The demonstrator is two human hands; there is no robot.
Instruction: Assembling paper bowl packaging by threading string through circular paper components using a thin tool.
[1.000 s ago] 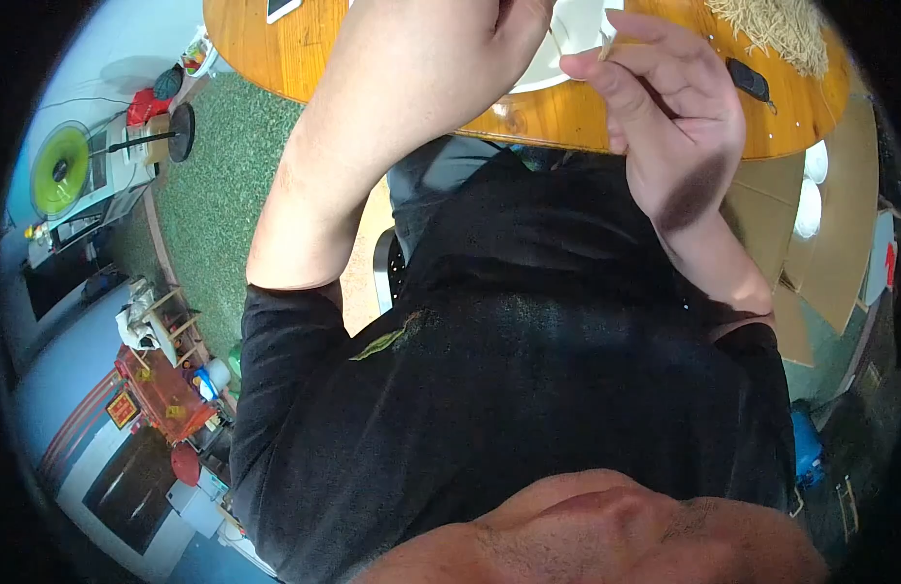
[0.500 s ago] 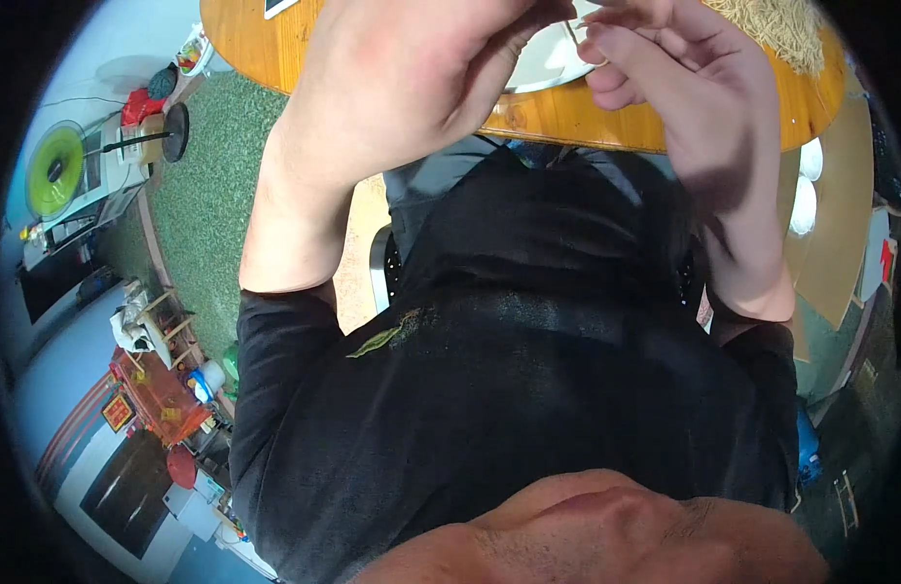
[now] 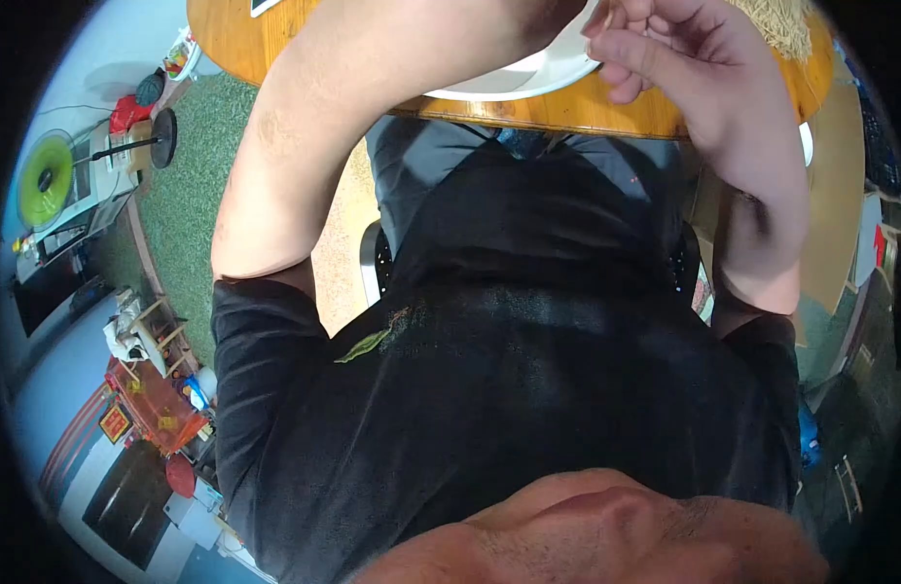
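My right hand (image 3: 679, 58) is raised over the near edge of a round wooden table (image 3: 238, 41). Its thumb and fingers are pinched together; what lies between them, if anything, is too small to make out. My left hand (image 3: 533, 18) reaches across the table at the top edge of the picture. Only its wrist side shows, and its fingers are hidden. Below the two hands sits a large white plate or shallow bowl (image 3: 514, 95), partly covered by my left arm. Beyond my right hand lies a heap of thin, beige, noodle-like strands (image 3: 776, 27).
A dark flat device (image 3: 266, 8) lies at the table's far left. On the floor at left stands a yellow-green fan (image 3: 46, 177). Brown cardboard (image 3: 832, 195) is at the right. My lap is against the table, and a green patterned floor (image 3: 199, 175) spreads leftward.
My left hand has moved up and away, further out of the picture, apart from my right hand. The thin strand seen between the hands no longer shows. More of the plate is visible.
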